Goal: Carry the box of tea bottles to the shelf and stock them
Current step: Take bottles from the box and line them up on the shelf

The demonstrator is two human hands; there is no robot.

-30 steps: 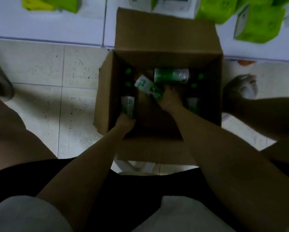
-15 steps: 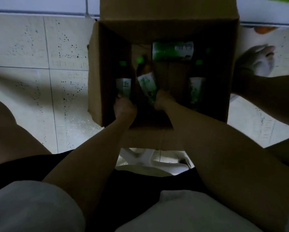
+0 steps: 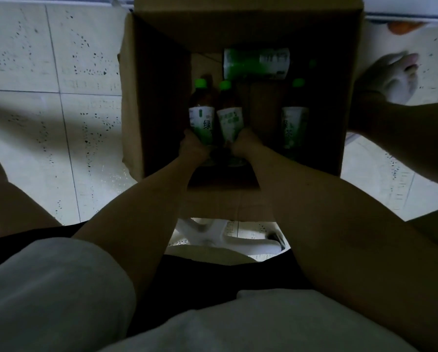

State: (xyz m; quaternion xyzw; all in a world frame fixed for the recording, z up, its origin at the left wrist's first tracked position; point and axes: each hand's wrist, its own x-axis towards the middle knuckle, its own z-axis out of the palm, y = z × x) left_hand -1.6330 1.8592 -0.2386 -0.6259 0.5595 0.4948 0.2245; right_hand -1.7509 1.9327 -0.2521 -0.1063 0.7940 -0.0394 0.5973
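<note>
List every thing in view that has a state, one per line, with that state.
cardboard box: open, flaps spread, on the tiled floor.
left bottle: capped, upright, gripped low by the left hand.
middle bottle: capped, upright, gripped low by the right hand.
right bottle: capped, upright, untouched.
far bottle: lying on its side.

The scene is sitting in dim light, the box (image 3: 240, 29) interior nearly black. Pale light is falling on the floor (image 3: 22, 59), where broad soft shadows are crossing. Wide-angle distortion is bending the edges; detail is smearing.
</note>
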